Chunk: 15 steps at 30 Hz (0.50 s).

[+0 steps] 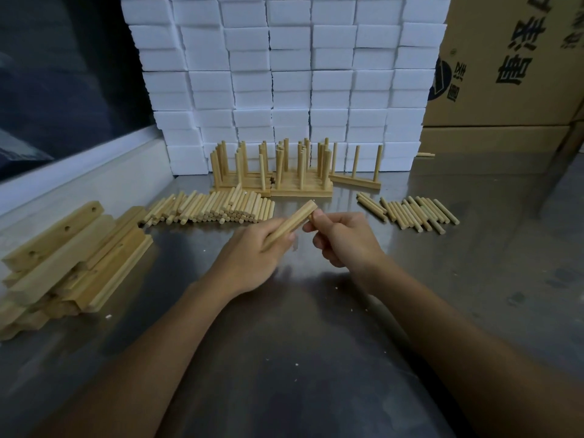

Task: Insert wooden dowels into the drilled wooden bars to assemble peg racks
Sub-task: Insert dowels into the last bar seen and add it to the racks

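Head camera: a wooden bar [289,224] is held tilted above the steel counter [316,343], gripped by the left hand [252,251]; the right hand [344,238] pinches its upper end. Loose dowels [215,207] and finished racks [271,172] lie beyond.

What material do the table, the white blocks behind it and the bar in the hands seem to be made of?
Table: probably stainless steel, a grey brushed sheen that reflects the arms dully.
White blocks: likely foam, matte and grainy, with soft edges.
Bar, gripped by the left hand: pale unfinished wood, faint grain, no gloss.
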Available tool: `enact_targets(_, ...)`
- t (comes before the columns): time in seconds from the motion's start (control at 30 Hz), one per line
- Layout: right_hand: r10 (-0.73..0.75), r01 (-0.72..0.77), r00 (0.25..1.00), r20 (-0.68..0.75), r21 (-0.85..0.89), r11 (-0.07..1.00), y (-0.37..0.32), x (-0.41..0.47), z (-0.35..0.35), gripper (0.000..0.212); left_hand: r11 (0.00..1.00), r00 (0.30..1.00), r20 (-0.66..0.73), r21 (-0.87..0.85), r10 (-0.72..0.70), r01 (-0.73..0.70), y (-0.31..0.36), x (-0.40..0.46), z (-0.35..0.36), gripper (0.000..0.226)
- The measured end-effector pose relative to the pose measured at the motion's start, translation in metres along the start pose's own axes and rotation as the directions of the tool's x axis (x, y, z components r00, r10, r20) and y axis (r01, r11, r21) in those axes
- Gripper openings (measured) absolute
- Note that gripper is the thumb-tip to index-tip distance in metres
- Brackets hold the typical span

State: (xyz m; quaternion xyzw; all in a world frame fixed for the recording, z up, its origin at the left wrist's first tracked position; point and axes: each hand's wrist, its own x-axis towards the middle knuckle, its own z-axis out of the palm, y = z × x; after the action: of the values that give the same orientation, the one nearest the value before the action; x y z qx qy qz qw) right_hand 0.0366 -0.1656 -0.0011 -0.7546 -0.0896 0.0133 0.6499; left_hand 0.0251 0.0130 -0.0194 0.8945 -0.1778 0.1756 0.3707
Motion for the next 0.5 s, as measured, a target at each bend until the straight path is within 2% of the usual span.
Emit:
enact_targets(0.1, -0.097, 0.085, 0.989, -0.111, -0.108, 0.990, 0.005, 0.003, -0.003, 0.032, 0.995, 0.993, -0.082, -0.067, -0.081, 0.075, -0.004, 0.000, 0.002, 0.026)
enact_targets(0.2, -0.183, 0.127, 0.965, -0.185, -0.279, 0.952, 0.013, 0.007, -0.013, 0.033, 0.927, 0.947, -0.147, -0.293, -0.285, 0.234, -0.004, 0.001, 0.001, 0.034)
enact_targets(0.33, -0.223, 0.123, 0.967, -0.120, -0.548, 0.828, 0.027, 0.010, -0.021, 0.029, 0.685, 0.811, -0.138, -0.625, -0.568, 0.374, -0.008, 0.006, -0.005, 0.028)
enact_targets(0.5, -0.192, 0.154, 0.981, 0.014, -0.655, 0.740, 0.028, 0.022, 0.007, 0.014, 0.343, 0.723, -0.004, -0.881, -0.691, 0.324, -0.013, 0.010, -0.015, 0.029)
